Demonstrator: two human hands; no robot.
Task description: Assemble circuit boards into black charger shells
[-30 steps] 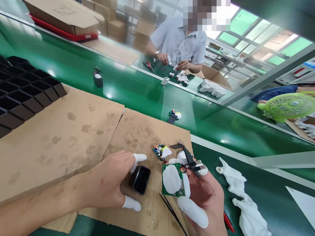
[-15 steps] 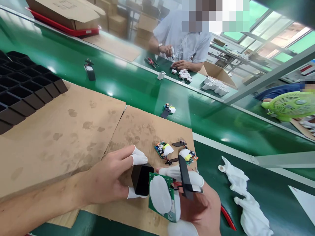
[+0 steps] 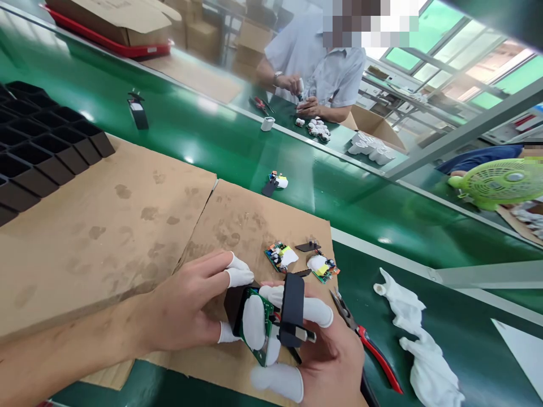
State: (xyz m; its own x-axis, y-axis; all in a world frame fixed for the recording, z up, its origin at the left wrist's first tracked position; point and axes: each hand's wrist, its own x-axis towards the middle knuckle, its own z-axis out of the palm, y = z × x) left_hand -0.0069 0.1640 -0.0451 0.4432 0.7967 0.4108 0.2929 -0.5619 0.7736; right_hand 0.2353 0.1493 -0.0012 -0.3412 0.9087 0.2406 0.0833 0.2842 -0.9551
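My left hand (image 3: 199,302), with white finger cots on its fingertips, grips a black plastic housing (image 3: 232,308) above the cardboard. Its open end faces right. In my right hand (image 3: 326,350), also in finger cots, is a green circuit board (image 3: 268,316) with a white pad (image 3: 253,322) on its face. The board's left edge is at the housing's mouth and seems partly inside. A black plug cover with metal prongs (image 3: 292,308) hangs from the board by short wires, between my right fingers. Two more circuit boards, one board (image 3: 280,257) and another (image 3: 323,267), lie just beyond.
Red-handled pliers (image 3: 377,356) and white cloth pieces (image 3: 436,362) lie at right. Rows of black housings (image 3: 51,152) stand at left. On the green conveyor (image 3: 212,141) sit a filled housing (image 3: 138,111) and a board (image 3: 275,182). Opposite, a co-worker (image 3: 314,73) handles small parts.
My right hand has moved left, bringing the board against and apparently into the housing's opening. The plug cover has turned and shifted left, and the pliers show more. Items on the conveyor have slid left.
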